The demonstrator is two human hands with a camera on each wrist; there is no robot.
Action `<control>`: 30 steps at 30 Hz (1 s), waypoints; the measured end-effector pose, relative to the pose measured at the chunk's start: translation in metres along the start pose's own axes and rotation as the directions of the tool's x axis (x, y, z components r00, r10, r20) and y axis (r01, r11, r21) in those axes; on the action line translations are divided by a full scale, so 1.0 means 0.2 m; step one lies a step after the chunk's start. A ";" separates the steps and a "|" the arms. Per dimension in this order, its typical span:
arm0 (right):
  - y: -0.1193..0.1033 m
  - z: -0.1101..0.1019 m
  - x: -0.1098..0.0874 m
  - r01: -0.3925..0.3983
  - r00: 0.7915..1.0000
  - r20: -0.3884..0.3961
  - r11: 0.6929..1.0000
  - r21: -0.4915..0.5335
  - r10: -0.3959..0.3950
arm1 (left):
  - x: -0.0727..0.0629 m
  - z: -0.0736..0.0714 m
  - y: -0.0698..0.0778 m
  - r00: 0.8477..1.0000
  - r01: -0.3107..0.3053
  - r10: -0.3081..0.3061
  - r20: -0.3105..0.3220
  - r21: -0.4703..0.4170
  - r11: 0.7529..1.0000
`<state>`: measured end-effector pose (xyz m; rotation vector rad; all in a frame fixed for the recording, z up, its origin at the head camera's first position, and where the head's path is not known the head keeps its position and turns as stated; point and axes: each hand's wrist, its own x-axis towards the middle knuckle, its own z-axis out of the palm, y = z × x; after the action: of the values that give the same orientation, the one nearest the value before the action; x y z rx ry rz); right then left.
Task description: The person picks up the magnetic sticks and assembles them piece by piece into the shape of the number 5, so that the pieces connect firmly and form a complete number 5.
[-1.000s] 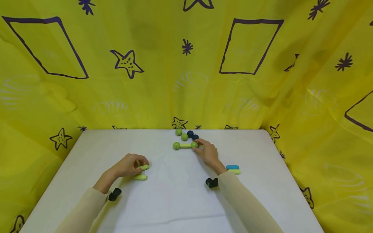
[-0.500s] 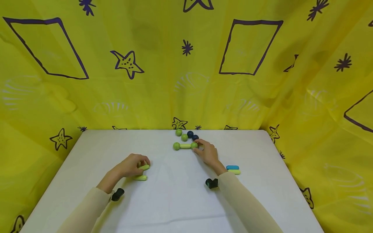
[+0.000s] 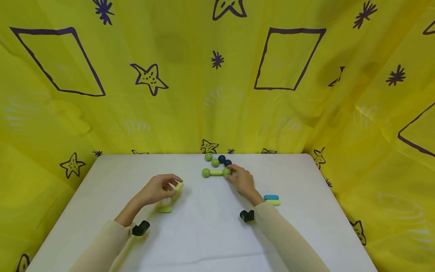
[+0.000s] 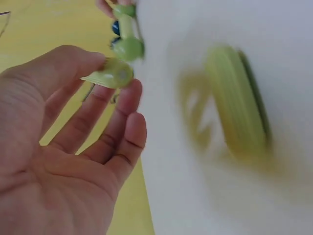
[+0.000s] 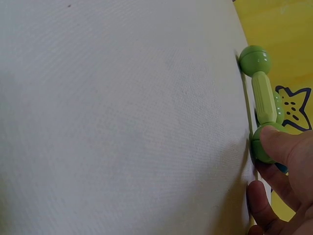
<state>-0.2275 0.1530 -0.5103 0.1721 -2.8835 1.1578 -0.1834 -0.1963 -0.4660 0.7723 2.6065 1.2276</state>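
My left hand point(image 3: 157, 190) pinches a light green ridged stick point(image 3: 178, 186) between thumb and fingertips, raised above the white table. Below it a second light green stick point(image 4: 237, 100) lies on the cloth, blurred in the left wrist view. Towards the back of the table lies a dumbbell-shaped piece: a light green bar point(image 5: 264, 98) with a green ball at each end. My right hand point(image 3: 244, 182) holds its right-hand ball point(image 3: 226, 172) between thumb and fingers; the left-hand ball point(image 3: 205, 172) is untouched.
Behind the dumbbell piece sit two loose green balls point(image 3: 215, 162) and two dark blue balls point(image 3: 221, 159). A blue stick point(image 3: 271, 197) and a light green stick point(image 3: 274, 203) lie side by side near the right wrist. A yellow patterned curtain point(image 3: 190, 113) encloses the back and sides.
My left hand has lifted its stick off the table and moved it right and towards the back, uncovering more of the second stick. My right hand keeps its grip on the ball.
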 end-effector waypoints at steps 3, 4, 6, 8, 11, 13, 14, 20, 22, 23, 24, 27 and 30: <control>0.00 0.00 0.00 -0.005 1.000 0.004 1.000 -0.005 0.005 | 0.02 0.02 0.04 1.000 -0.010 0.008 -0.023 -0.106 0.994; 0.00 0.00 -0.01 -0.008 1.000 0.006 1.000 -0.006 0.008 | 0.03 0.02 0.06 1.000 -0.010 0.005 -0.031 -0.149 0.989; 0.00 0.01 -0.01 -0.012 1.000 0.010 1.000 -0.007 0.012 | 0.05 0.04 0.08 0.999 -0.002 -0.009 -0.048 -0.234 0.972; 0.00 0.01 -0.01 -0.014 1.000 0.013 1.000 -0.010 0.014 | 0.07 0.06 0.11 0.998 0.010 -0.031 -0.062 -0.312 0.950; 0.00 0.01 -0.01 -0.017 1.000 0.009 1.000 -0.012 0.017 | 0.09 0.10 0.13 0.996 0.020 -0.051 -0.072 -0.382 0.924; 0.00 0.01 -0.02 -0.019 1.000 0.007 1.000 -0.015 0.019 | 0.10 0.13 0.14 0.996 0.020 -0.054 -0.074 -0.399 0.917; 0.00 0.01 -0.02 -0.021 1.000 0.007 1.000 -0.015 0.021 | 0.11 0.14 0.14 0.996 0.018 -0.052 -0.075 -0.405 0.914; 0.00 0.01 -0.02 -0.025 1.000 0.007 0.999 -0.024 0.025 | 0.14 0.19 0.15 0.992 0.029 -0.081 -0.099 -0.441 0.897; 0.00 0.01 -0.01 -0.022 1.000 0.004 0.999 -0.023 0.022 | 0.15 0.21 0.16 0.989 0.044 -0.102 -0.105 -0.446 0.894; 0.00 0.01 -0.01 -0.022 1.000 0.003 1.000 -0.022 0.022 | 0.15 0.21 0.15 0.988 0.051 -0.110 -0.108 -0.444 0.895; 0.01 0.01 -0.01 -0.022 1.000 0.003 1.000 -0.021 0.022 | 0.16 0.22 0.15 0.987 0.061 -0.121 -0.108 -0.443 0.895; 0.01 0.01 0.00 -0.018 1.000 -0.003 1.000 -0.017 0.018 | 0.19 0.23 0.15 0.984 0.087 -0.146 -0.105 -0.433 0.897; 0.01 0.02 0.00 -0.023 1.000 -0.001 1.000 -0.019 0.023 | 0.22 0.24 0.14 0.982 0.105 -0.161 -0.094 -0.436 0.894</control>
<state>-0.2282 0.1524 -0.5143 0.1385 -2.9028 1.1333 -0.1933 -0.1266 -0.4735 0.4334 2.2920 1.7706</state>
